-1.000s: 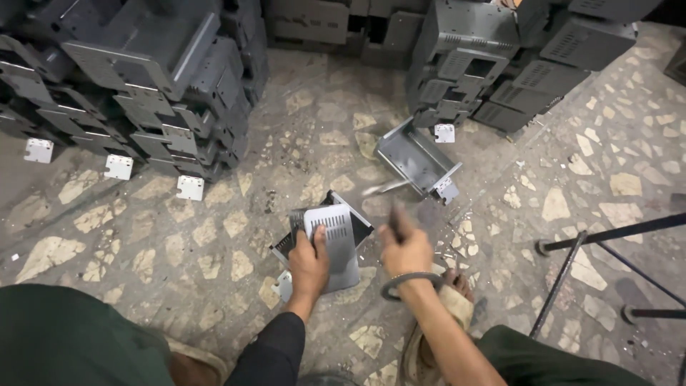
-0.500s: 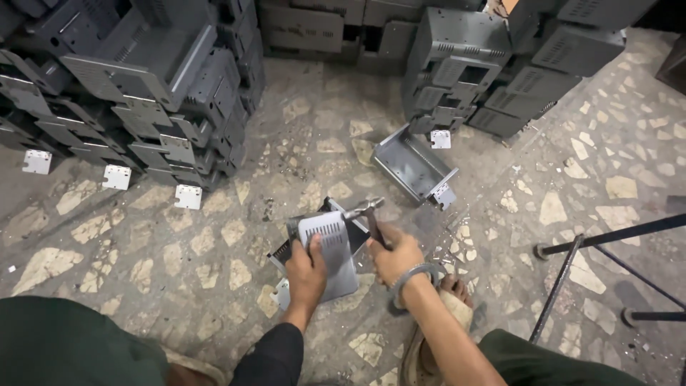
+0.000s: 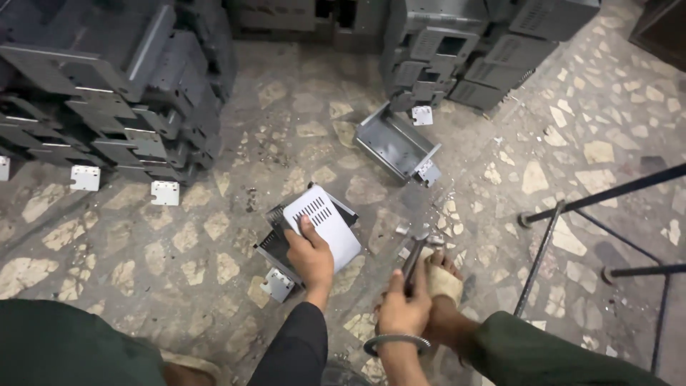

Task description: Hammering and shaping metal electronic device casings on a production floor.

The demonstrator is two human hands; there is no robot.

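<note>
Half a second ago the right hand (image 3: 404, 309) had its hammer (image 3: 416, 251) lying across the grey vented box; now the tool is drawn back to the right and near, its head hanging over the bare stone floor (image 3: 214, 236) just beside the person's foot (image 3: 441, 277). That hand is clenched round the handle, a metal bangle (image 3: 395, 344) loose at the wrist.

Meanwhile the left hand (image 3: 311, 256) has stayed on the box, though the box now sits turned, its pale vented lid (image 3: 323, 223) angled up toward the far side. The fingers are spread flat and press down on the lid, seemingly to keep the part from sliding on the floor; they rest on it rather than close round it. The darker box (image 3: 280, 246) under the lid lies in the middle of the floor, with a white corner tab (image 3: 277, 284) sticking out on its near left side.

An open grey tray (image 3: 394, 146) lies tipped on its side further off, to the right. Stacks of similar grey housings (image 3: 107, 93) stand at far left, and another stack (image 3: 464, 57) at far right, likely piled close so each piece is within reach. Thin black metal legs (image 3: 572, 229) cross the floor on the right.
</note>
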